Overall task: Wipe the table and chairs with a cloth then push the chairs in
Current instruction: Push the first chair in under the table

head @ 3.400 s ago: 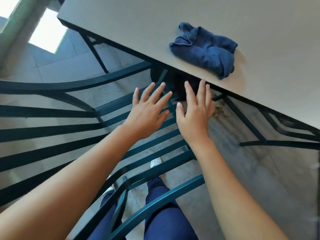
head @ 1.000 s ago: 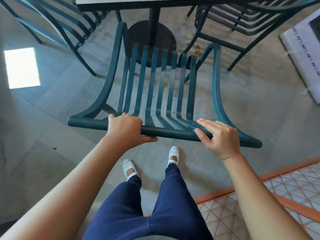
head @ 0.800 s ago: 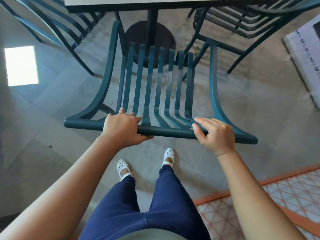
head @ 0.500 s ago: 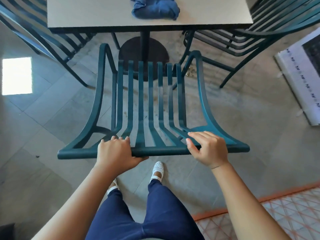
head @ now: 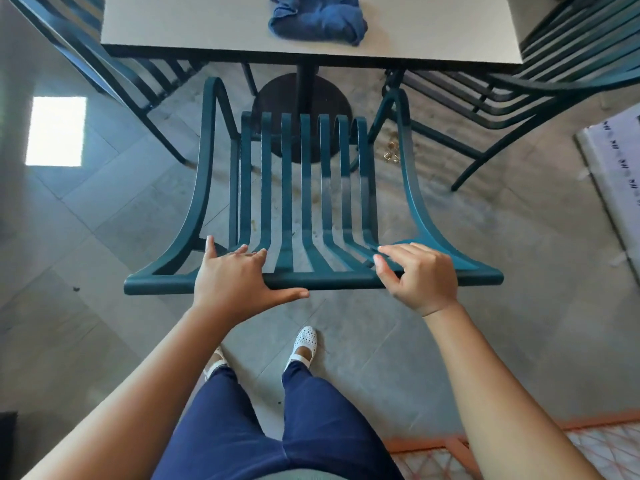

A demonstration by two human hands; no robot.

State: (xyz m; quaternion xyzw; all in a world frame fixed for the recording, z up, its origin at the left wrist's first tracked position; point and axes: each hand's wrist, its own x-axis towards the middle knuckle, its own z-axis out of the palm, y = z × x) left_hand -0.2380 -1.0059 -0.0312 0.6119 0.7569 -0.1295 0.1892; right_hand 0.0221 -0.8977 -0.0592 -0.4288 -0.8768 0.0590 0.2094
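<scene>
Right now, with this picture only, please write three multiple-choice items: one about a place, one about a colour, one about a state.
1. Where does the cloth lie?
A. on the table
B. on the chair seat
C. on the floor

2. What colour is the chair that the hands touch?
A. white
B. dark teal
C. orange

3. How are the left hand and the right hand placed?
A. both hold the cloth
B. both hang free of the chair
C. both rest on the top rail of the chair's back

Answers:
1 A, the blue cloth lies bunched on the tabletop.
2 B, its slats and frame are dark teal.
3 C, both hands rest on the rail, fingers loose.
</scene>
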